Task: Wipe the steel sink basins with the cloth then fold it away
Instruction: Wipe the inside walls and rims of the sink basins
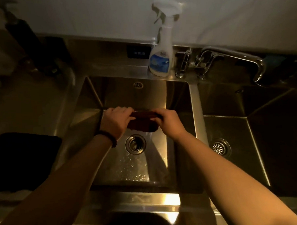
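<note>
A dark reddish-brown cloth point(141, 124) hangs over the middle of the left steel basin point(143, 93), held at its two ends. My left hand point(116, 121), with a dark bead bracelet at the wrist, grips its left end. My right hand point(169, 122) grips its right end. The cloth is bunched into a short band above the basin's drain point(135, 144). Water drops glisten on the basin floor near the front. The right basin point(266, 140) lies beyond a steel divider, with its own drain point(220, 147).
A white spray bottle point(162, 60) stands on the back ledge, next to a chrome tap point(227, 56) whose spout reaches over the right basin. A black mat point(24, 158) lies on the counter at the left. A dark object point(29, 46) stands at the back left.
</note>
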A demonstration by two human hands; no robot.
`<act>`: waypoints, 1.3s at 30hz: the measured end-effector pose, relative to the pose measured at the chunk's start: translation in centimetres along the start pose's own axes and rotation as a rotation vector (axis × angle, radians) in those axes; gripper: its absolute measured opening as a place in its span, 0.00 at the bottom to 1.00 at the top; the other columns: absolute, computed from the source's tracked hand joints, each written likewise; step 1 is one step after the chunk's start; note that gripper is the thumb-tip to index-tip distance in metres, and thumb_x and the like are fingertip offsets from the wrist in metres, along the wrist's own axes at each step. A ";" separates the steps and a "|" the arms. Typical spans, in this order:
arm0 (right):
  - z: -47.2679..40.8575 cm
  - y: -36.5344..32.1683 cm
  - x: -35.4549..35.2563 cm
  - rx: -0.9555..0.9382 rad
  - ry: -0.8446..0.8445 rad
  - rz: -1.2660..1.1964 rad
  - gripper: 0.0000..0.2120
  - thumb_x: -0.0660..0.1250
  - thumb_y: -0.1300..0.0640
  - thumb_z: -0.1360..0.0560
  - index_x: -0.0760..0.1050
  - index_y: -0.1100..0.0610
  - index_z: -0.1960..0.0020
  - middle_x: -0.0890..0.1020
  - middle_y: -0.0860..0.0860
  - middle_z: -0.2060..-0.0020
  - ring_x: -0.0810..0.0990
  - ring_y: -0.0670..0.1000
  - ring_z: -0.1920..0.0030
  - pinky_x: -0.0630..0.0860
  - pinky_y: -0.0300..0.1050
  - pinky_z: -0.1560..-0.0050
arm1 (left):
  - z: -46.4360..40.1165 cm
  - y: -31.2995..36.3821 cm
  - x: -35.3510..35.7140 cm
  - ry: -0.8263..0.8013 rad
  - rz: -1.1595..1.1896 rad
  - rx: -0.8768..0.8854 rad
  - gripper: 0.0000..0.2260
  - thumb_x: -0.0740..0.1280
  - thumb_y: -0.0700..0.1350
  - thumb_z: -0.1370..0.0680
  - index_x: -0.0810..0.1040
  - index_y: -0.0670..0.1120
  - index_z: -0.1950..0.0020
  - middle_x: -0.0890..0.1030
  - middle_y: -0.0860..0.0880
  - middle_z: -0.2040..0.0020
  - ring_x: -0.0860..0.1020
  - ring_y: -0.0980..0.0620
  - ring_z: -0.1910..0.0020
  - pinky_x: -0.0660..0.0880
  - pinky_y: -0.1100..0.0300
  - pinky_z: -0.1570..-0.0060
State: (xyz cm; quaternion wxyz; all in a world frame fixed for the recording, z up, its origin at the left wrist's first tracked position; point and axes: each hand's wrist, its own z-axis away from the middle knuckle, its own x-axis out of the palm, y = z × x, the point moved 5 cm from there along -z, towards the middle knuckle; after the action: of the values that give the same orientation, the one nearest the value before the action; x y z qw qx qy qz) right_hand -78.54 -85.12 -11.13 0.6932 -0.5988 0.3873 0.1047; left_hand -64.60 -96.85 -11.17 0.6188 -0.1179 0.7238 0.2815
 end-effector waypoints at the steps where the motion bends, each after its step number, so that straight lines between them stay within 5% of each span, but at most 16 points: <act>1: -0.2 0.5 0.1 0.004 -0.013 0.001 0.15 0.67 0.62 0.26 0.78 0.54 0.40 0.83 0.52 0.49 0.80 0.50 0.47 0.75 0.45 0.43 | 0.0 0.1 0.5 0.012 0.002 0.016 0.15 0.56 0.54 0.21 0.78 0.47 0.47 0.81 0.48 0.56 0.78 0.45 0.54 0.71 0.50 0.52; 11: -3.6 6.8 6.0 0.103 -0.178 -0.005 0.12 0.66 0.62 0.25 0.79 0.54 0.43 0.83 0.52 0.51 0.80 0.50 0.49 0.75 0.45 0.45 | -1.6 -3.4 6.4 -0.097 0.106 -0.112 0.10 0.64 0.44 0.22 0.80 0.51 0.42 0.82 0.48 0.47 0.78 0.47 0.47 0.68 0.60 0.52; 16: -9.3 8.4 8.7 0.089 -0.144 0.024 0.13 0.68 0.62 0.26 0.79 0.56 0.42 0.83 0.54 0.50 0.80 0.53 0.48 0.72 0.40 0.48 | -5.6 -7.8 8.9 -0.124 0.068 -0.118 0.11 0.64 0.44 0.22 0.79 0.49 0.40 0.82 0.44 0.45 0.77 0.44 0.44 0.73 0.52 0.45; 23: -13.0 11.4 14.0 0.088 -0.126 0.045 0.17 0.67 0.63 0.26 0.77 0.54 0.38 0.81 0.54 0.44 0.79 0.52 0.43 0.68 0.35 0.43 | -7.8 -13.1 14.2 -0.102 0.005 -0.102 0.10 0.66 0.42 0.23 0.81 0.46 0.43 0.80 0.45 0.40 0.75 0.44 0.37 0.64 0.48 0.38; 28: -9.5 15.2 18.8 0.193 -0.300 0.115 0.19 0.63 0.65 0.24 0.75 0.54 0.35 0.77 0.53 0.37 0.74 0.53 0.36 0.64 0.40 0.34 | -4.2 -13.7 22.5 -0.475 0.095 -0.128 0.14 0.61 0.47 0.20 0.75 0.48 0.35 0.65 0.49 0.26 0.61 0.51 0.26 0.51 0.58 0.30; 33: -6.9 17.2 20.9 0.278 -0.416 0.113 0.18 0.65 0.58 0.24 0.73 0.54 0.34 0.75 0.53 0.35 0.72 0.53 0.34 0.62 0.36 0.35 | -2.3 -13.6 24.6 -0.679 0.218 -0.193 0.22 0.57 0.55 0.26 0.76 0.44 0.39 0.76 0.43 0.36 0.71 0.45 0.34 0.59 0.57 0.37; 36: -7.2 17.9 21.6 0.284 -0.469 0.117 0.27 0.66 0.44 0.27 0.70 0.54 0.32 0.73 0.54 0.34 0.69 0.54 0.34 0.63 0.40 0.36 | -2.8 -13.9 24.6 -0.607 0.242 -0.178 0.22 0.60 0.60 0.26 0.77 0.46 0.42 0.78 0.44 0.41 0.74 0.44 0.39 0.61 0.55 0.38; 39: -8.7 18.2 21.6 0.201 -0.272 0.246 0.27 0.65 0.46 0.25 0.67 0.58 0.30 0.69 0.57 0.31 0.65 0.57 0.30 0.60 0.46 0.31 | -3.7 -14.3 24.7 -0.481 0.196 -0.214 0.29 0.61 0.60 0.23 0.64 0.47 0.27 0.63 0.46 0.25 0.58 0.48 0.25 0.50 0.53 0.29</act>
State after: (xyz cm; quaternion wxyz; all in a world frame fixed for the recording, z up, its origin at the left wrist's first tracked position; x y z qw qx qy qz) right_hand -78.57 -95.15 -38.91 0.7773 -0.4552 0.3689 0.2292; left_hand -65.30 -106.16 -38.39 0.7267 -0.0417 0.5303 0.4347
